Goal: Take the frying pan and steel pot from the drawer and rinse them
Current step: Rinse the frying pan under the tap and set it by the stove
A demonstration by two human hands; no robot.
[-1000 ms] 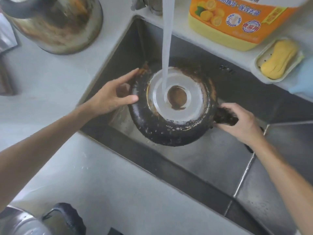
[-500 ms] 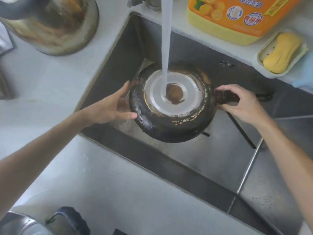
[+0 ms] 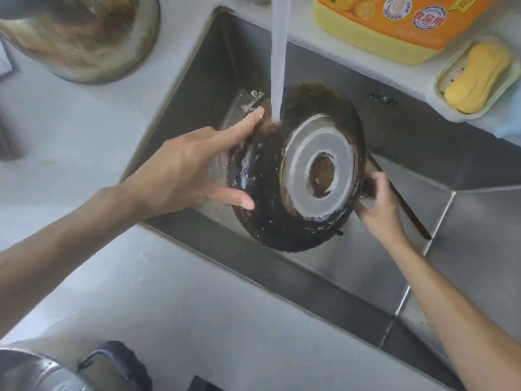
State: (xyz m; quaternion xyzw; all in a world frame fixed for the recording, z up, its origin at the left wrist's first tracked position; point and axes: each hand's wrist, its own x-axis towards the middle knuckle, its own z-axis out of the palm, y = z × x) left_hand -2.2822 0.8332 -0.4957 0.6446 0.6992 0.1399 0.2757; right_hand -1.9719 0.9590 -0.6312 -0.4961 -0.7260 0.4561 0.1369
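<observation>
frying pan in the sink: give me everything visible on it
The frying pan is held bottom-up over the sink, tilted so its base faces the camera and to the right. Its outside is black, crusted with brown burnt residue, and wet. A flat silver metal ring sits on the base around a brown centre. The water stream lands on its upper left side. The left hand steadies the rim with straight fingers; the right hand grips the dark handle.

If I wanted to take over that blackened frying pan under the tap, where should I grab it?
Probably by the handle, coming from the right: it sticks out toward the sink's right side, where the right hand grips its base. The frying pan is tilted, bottom up and wet, so its rounded wall offers little hold.
</observation>
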